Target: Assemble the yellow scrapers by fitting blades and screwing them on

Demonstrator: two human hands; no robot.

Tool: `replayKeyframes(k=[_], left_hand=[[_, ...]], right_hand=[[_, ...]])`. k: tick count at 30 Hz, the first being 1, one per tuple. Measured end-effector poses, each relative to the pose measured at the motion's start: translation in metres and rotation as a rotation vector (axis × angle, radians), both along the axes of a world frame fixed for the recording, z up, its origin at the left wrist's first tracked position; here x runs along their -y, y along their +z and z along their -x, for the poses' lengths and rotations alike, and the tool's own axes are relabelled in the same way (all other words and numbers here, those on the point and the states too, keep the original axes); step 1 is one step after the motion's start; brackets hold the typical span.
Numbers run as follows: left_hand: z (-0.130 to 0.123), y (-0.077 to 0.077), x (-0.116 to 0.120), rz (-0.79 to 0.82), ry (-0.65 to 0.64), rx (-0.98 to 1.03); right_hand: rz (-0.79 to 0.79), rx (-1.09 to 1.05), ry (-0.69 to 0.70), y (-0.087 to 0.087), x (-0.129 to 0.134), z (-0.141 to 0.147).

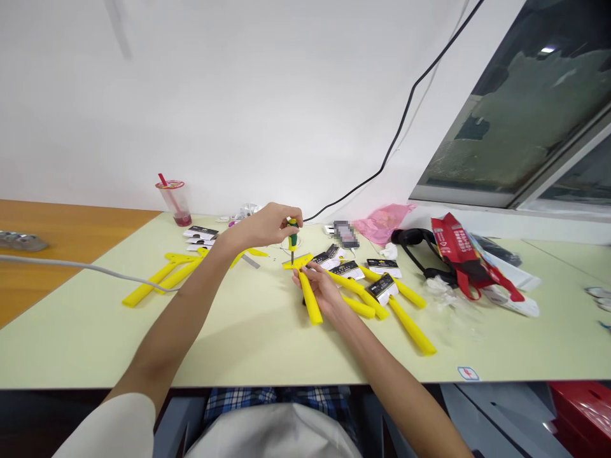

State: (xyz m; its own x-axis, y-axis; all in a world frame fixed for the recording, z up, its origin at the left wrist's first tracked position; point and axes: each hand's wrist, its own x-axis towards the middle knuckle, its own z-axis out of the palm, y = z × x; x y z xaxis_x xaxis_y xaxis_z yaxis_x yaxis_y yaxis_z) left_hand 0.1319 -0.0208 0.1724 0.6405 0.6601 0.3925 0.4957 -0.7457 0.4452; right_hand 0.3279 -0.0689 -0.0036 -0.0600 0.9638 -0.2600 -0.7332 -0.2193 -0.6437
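Above the table, my left hand (274,224) is closed around a green and yellow screwdriver (293,238), its shaft pointing down. The tip meets the head of a yellow scraper (311,302), or is just over it. My right hand (324,289) grips that scraper from the right, near where handle and head join. A flat grey blade (251,261) lies left of the scraper, beside another yellow plastic part (258,252). Further left rest more yellow scraper handles (146,286). Close to my right hand lie several yellow scrapers (413,326) with black and white cards (382,289).
A plastic cup (176,202) with a red straw stands at the back left, near stacked cards (200,234). Behind are a phone (346,234) and a pink bag (384,222). Black headphones (424,254) and a red package (465,251) sit right. A grey cable (95,268) crosses left.
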Motion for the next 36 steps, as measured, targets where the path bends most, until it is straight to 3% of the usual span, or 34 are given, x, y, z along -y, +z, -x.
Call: replayKeyframes(k=[5, 16, 27, 33, 36], left_hand=[[0.001, 0.000, 0.000, 0.021, -0.086, 0.015], [-0.005, -0.009, -0.008, 0.083, -0.055, 0.108], [0.012, 0.002, -0.007, 0.057, 0.054, 0.009], [0.011, 0.007, 0.003, 0.052, -0.062, 0.018], [0.004, 0.004, 0.002, 0.028, -0.025, 0.000]], right_hand=[[-0.001, -0.006, -0.007, 0.002, 0.001, 0.001], [0.031, 0.007, -0.040, 0.006, 0.001, 0.000], [-0.007, -0.020, -0.035, 0.005, 0.000, 0.000], [-0.007, -0.012, -0.029, 0.006, 0.000, 0.000], [-0.016, 0.007, -0.017, 0.006, 0.002, 0.000]])
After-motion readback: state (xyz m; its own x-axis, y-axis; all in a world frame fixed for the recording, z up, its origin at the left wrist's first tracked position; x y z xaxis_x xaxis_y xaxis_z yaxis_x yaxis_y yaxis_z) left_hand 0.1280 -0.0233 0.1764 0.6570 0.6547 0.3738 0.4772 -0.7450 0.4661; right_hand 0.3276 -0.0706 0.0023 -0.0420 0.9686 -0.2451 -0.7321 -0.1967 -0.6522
